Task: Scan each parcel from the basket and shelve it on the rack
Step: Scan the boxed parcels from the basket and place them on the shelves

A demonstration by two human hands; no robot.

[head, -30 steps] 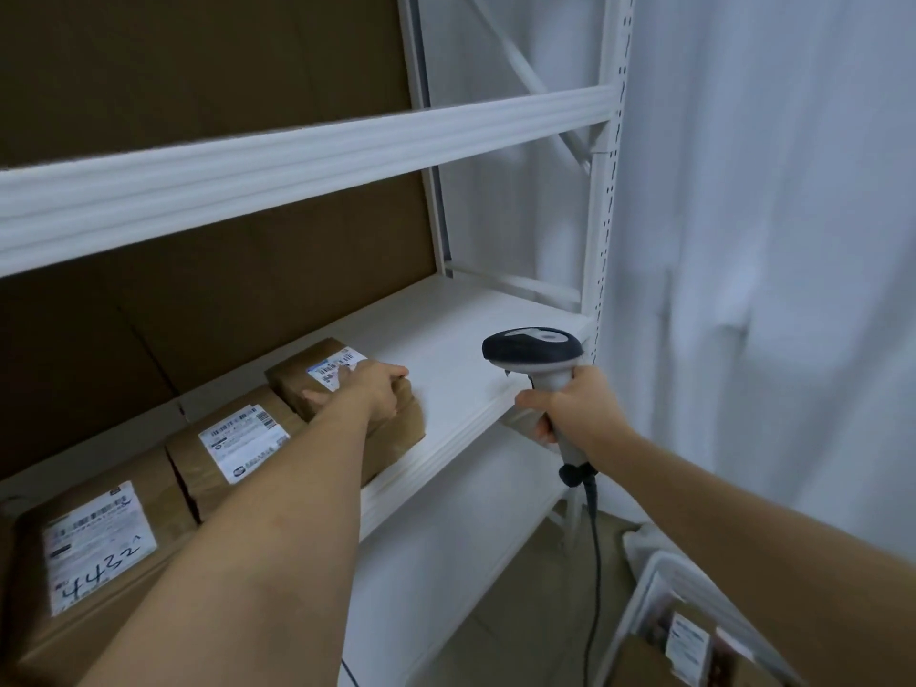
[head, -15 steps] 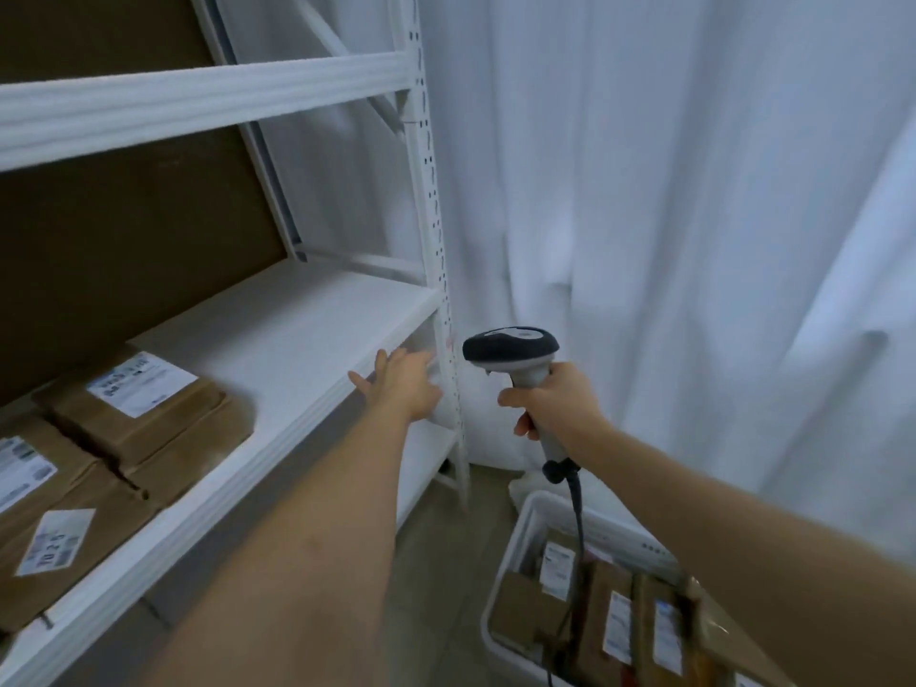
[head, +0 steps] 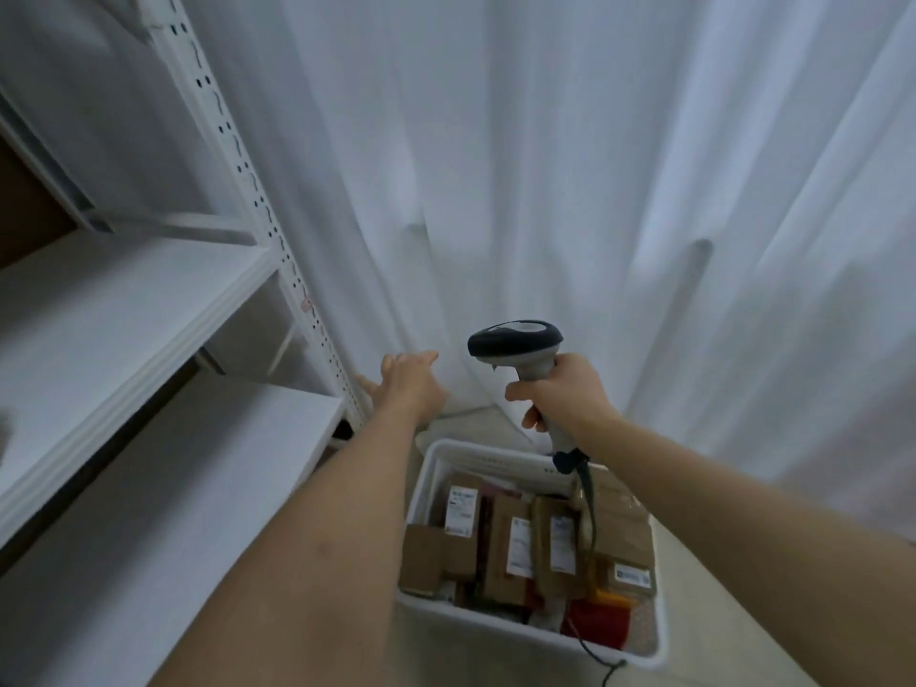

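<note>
Parcels (head: 515, 542) are what I go for next, and they all sit packed inside the white basket (head: 431, 483) on the floor. I think the step now is to pick one parcel out so I can scan it.

To do it well, I would bring my left hand (head: 406, 381) down into the basket and take a parcel that stands near the top, with its white sticker easy to see. A loose one should lift out without dragging the others. The scanner (head: 515, 342) has a cable (head: 590, 508) that hangs down into the basket, so I would reach in on the side away from the cable and not snag it. Then I would turn the sticker up toward the scanner head.

My left hand is above the basket, up past its far rim, near the rack (head: 277, 240) post. Its fingers are straight and spread, and it holds nothing. I cannot tell if it touches the white curtain (head: 545, 166) behind it.

My right hand (head: 560, 389) is also above the basket's far rim. Its fingers are wrapped tight around the scanner handle.
</note>
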